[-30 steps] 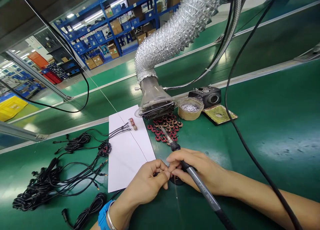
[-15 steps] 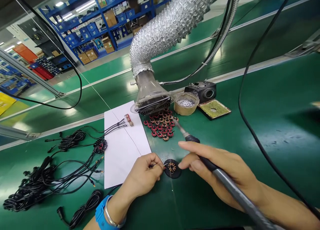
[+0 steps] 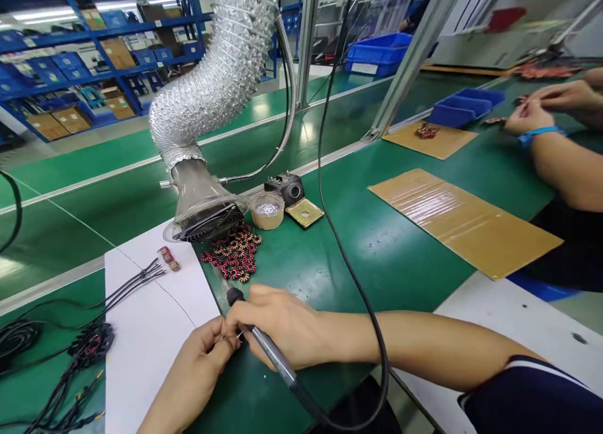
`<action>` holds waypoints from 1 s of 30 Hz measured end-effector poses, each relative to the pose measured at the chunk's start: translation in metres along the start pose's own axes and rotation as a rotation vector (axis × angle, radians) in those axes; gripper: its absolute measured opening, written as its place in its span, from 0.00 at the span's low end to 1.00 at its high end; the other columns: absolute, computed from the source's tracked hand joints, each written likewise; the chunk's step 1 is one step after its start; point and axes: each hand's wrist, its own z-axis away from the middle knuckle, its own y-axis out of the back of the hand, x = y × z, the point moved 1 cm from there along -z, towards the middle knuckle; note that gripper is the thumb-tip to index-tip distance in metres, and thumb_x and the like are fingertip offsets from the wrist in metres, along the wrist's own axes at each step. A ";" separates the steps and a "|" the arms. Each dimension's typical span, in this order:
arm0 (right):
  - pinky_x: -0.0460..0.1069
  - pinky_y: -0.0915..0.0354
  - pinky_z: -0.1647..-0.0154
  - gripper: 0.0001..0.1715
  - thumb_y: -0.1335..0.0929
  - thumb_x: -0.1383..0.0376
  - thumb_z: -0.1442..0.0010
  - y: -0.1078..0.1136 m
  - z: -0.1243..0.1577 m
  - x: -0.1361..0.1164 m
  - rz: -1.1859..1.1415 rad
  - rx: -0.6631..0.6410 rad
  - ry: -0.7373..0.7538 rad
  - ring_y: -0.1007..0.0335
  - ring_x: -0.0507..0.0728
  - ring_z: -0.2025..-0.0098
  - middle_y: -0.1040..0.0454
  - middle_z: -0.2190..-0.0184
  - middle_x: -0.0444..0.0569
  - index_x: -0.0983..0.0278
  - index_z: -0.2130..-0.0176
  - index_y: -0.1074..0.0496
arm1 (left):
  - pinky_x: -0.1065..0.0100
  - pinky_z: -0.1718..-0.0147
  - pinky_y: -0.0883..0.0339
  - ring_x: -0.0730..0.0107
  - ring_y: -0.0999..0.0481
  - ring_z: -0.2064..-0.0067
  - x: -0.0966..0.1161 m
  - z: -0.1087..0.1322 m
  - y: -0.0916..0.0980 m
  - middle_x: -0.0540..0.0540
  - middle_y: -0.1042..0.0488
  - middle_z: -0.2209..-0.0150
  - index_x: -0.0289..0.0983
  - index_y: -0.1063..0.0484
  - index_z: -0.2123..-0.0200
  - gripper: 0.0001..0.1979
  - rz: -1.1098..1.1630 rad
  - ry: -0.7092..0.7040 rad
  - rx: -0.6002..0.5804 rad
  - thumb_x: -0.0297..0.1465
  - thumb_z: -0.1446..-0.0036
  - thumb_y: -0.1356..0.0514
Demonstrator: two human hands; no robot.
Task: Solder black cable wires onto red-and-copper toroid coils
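Observation:
My right hand [image 3: 287, 327] is closed around a soldering iron [image 3: 276, 357], whose metal tip points up and left, beside the pile of small red and copper wound ring coils [image 3: 235, 255]. Close against it, my left hand [image 3: 200, 355] pinches a thin wire [image 3: 240, 335], and the fingers of both hands meet. The round black piece with a wound ring is mostly hidden behind my right hand. White paper [image 3: 151, 308] lies under and beyond my left hand. On it are black cable ends [image 3: 136, 282] and a short stack of coils [image 3: 169, 259].
A fume hood [image 3: 207, 217] on a silver duct [image 3: 211, 63] hangs over the coils. Behind are a tub of metal shavings [image 3: 267, 211], a black iron stand [image 3: 285, 186] and a sponge tray [image 3: 305, 213]. Cardboard [image 3: 466, 223] and a co-worker's hands [image 3: 532, 113] are at right.
The view has swung right, bringing the co-worker and cardboard into sight. My right hand has moved left against my left hand, now covering most of the black piece.

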 end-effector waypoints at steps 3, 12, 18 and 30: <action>0.46 0.40 0.65 0.13 0.34 0.73 0.43 0.007 0.001 0.003 -0.078 -0.029 0.076 0.40 0.54 0.66 0.30 0.70 0.44 0.62 0.57 0.33 | 0.72 0.79 0.61 0.80 0.55 0.79 0.002 0.002 -0.003 0.57 0.47 0.78 0.36 0.39 0.72 0.10 0.008 0.017 -0.005 0.36 0.44 0.46; 0.47 0.41 0.64 0.12 0.37 0.75 0.38 0.009 0.008 0.023 -0.326 0.083 0.254 0.44 0.54 0.66 0.31 0.70 0.45 0.62 0.57 0.32 | 0.73 0.78 0.55 0.79 0.50 0.79 0.002 0.006 -0.012 0.57 0.45 0.80 0.36 0.36 0.73 0.06 0.031 -0.023 0.053 0.31 0.45 0.45; 0.49 0.39 0.64 0.17 0.37 0.78 0.46 0.020 0.014 0.022 -0.284 0.175 0.177 0.42 0.55 0.64 0.29 0.68 0.46 0.63 0.57 0.34 | 0.73 0.78 0.55 0.79 0.51 0.80 0.002 0.005 -0.016 0.58 0.47 0.81 0.36 0.36 0.73 0.07 0.019 -0.021 0.098 0.31 0.44 0.46; 0.48 0.41 0.68 0.19 0.38 0.78 0.47 0.014 0.013 0.020 -0.236 0.067 0.166 0.42 0.54 0.67 0.29 0.71 0.45 0.64 0.56 0.34 | 0.74 0.80 0.56 0.81 0.52 0.81 0.001 0.002 -0.015 0.59 0.47 0.80 0.36 0.37 0.73 0.06 0.034 -0.006 0.094 0.30 0.44 0.47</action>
